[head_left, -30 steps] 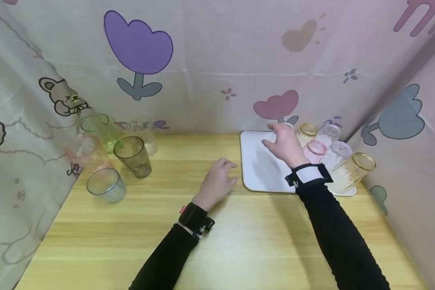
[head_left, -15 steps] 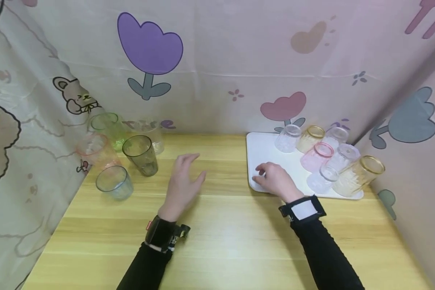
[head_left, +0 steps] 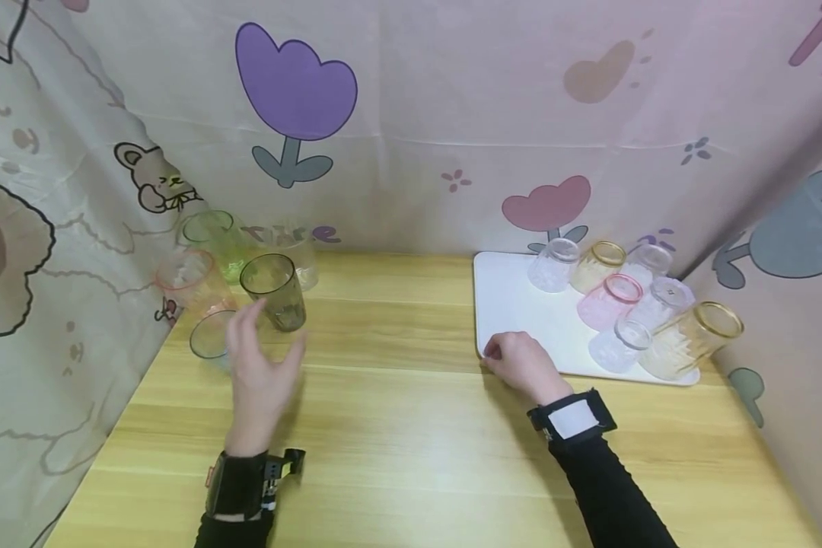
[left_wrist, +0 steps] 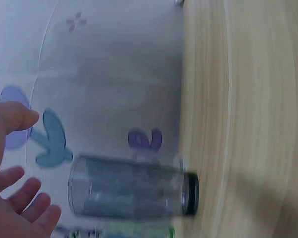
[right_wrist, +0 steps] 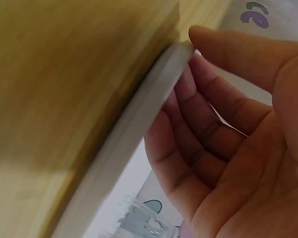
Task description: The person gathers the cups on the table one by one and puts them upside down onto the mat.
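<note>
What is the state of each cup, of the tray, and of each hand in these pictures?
Grey cup: upright, untouched.
Green cup: upright.
Pink cup: upright.
Blue cup: upright, partly hidden.
Cups on tray: upside down.
White tray: flat on table.
Left hand: open, near grey cup.
Right hand: touching tray corner.

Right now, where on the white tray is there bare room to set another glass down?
The white tray is bare on its left half, between the right hand at its near-left corner and the clear glass at the back. Its right side is crowded with upturned glasses.
</note>
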A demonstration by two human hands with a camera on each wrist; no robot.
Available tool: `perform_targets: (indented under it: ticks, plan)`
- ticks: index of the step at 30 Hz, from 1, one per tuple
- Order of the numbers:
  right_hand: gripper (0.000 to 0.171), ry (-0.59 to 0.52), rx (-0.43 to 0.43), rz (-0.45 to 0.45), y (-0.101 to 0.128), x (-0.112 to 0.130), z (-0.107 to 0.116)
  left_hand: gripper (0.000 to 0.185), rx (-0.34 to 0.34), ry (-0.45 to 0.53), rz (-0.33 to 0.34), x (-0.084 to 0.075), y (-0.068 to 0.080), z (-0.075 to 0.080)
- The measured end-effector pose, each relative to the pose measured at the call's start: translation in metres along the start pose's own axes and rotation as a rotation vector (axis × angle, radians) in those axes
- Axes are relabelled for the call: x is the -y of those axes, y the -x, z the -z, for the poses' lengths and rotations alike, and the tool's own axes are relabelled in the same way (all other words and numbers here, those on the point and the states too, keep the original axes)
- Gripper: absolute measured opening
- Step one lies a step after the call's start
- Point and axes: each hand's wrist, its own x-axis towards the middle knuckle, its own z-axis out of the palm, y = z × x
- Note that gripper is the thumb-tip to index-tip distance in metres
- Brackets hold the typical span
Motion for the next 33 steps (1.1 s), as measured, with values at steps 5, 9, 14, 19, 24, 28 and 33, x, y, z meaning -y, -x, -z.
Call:
perform_targets:
  ticks: [5, 9, 14, 19, 24, 28, 33]
  plan:
    - [0.007, 0.013, -0.043, 0.04, 0.0, 0.0, -0.002, 0.085, -0.169, -0.034, 0.026, 0.018, 0.0, 0.015]
    - [0.005, 0.01, -0.045, 0.035, -0.001, 0.001, -0.001, 0.101, -0.276, -0.029, 0.128, 0.032, 0.0, 0.022]
    - [0.005, 0.008, -0.028, 0.019, -0.001, 0.001, 0.0, 0.118, -0.281, 0.006, 0.431, 0.042, 0.002, 0.026]
    - [0.005, -0.005, -0.024, 0.013, -0.001, 0.0, -0.002, 0.125, -0.221, 0.027, 0.666, 0.054, 0.004, 0.03]
    - [0.006, -0.008, -0.026, 0.01, -0.002, -0.002, -0.003, 0.12, -0.149, 0.101, 0.839, 0.064, 0.003, 0.032]
    - [0.005, -0.01, -0.023, -0.004, -0.002, -0.001, -0.003, 0.113, -0.092, 0.137, 0.891, 0.068, 0.004, 0.033]
    - [0.006, -0.009, -0.031, -0.004, 0.0, 0.0, -0.003, 0.102, -0.055, 0.136, 0.909, 0.07, 0.004, 0.031]
